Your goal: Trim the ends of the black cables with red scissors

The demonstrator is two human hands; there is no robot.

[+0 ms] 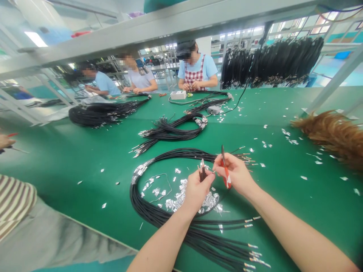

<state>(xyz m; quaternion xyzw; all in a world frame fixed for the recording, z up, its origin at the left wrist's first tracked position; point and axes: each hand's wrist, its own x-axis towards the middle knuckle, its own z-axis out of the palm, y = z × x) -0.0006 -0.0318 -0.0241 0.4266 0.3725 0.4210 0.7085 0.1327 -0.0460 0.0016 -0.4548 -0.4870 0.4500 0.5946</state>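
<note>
My left hand point(197, 189) is closed round several black cable ends point(202, 173), whose stripped tips point up. Close beside it, my right hand point(234, 172) keeps a pair of red-handled cutters point(227, 175) in its palm, blades upward. Its thumb and forefinger pinch at a cable tip by my left thumb; the exact contact is too small to make out. Under my hands a bundle of black cables point(147, 211) curves in a loop, bound with silvery wrap point(141, 170) at the left. Scraps of silver foil point(180, 196) are heaped inside the loop.
Another coiled cable bundle point(181, 130) lies beyond mine on the green table point(107, 162). Black cables point(272, 64) hang behind at the right. Brown hair point(334, 136) shows at the right edge. Co-workers sit across the table, and another person's hand point(6, 141) is at the left.
</note>
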